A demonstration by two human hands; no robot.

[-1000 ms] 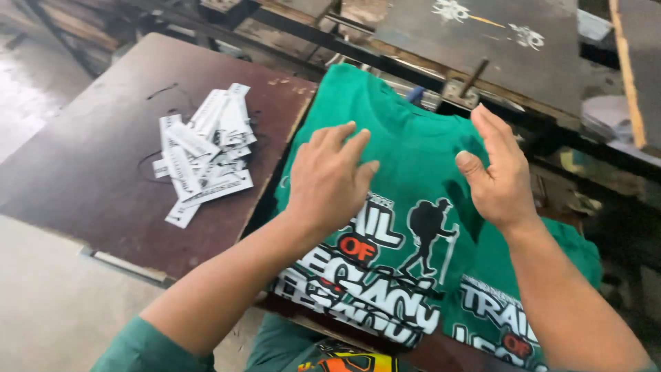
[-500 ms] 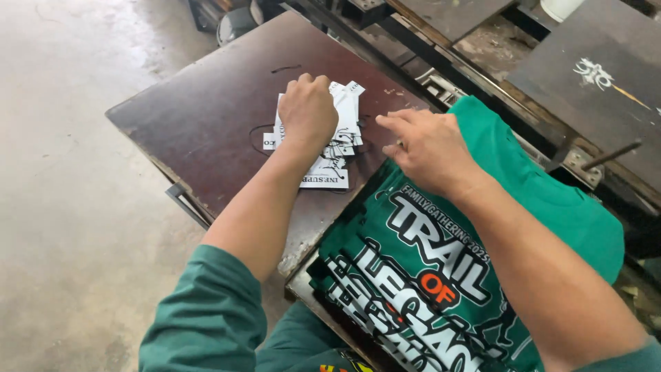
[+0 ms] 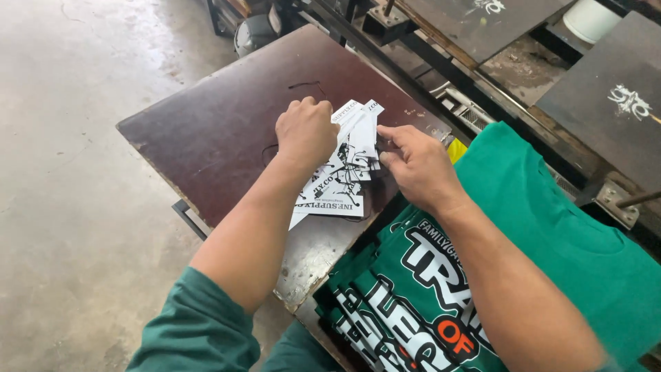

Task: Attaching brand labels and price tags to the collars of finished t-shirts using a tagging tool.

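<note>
Grey concrete floor (image 3: 76, 172) fills the left side of the view, lying beyond the far edge of the dark brown board (image 3: 227, 124). That board is the landmark: a flat, worn, reddish-brown panel set at a slant, with a thin dark loop of thread on its surface near the middle. Off its right edge runs a black metal frame (image 3: 413, 69), and past that frame sit more dark panels, one carrying a small white print (image 3: 630, 102). A white tub (image 3: 591, 19) stands at the top right, well apart from the board.

Against the board's near right corner lies a stack of green shirts (image 3: 551, 227), folded, with white and orange lettering on the front; the pile overlaps the board's edge. A scrap of yellow (image 3: 456, 149) peeks out between the shirts and the board.

On the board's right half, near its middle, rests a loose heap of white paper labels (image 3: 344, 186) printed in black, fanned out unevenly. The left hand (image 3: 306, 131) is curled on top of the heap, knuckles up, fingers closed down onto the labels. The right hand (image 3: 416, 162) comes in from the shirt side, fingers bent and pinching the edge of the topmost labels (image 3: 363, 134). Both forearms are bare, with green sleeves (image 3: 200, 331) at the elbows.
</note>
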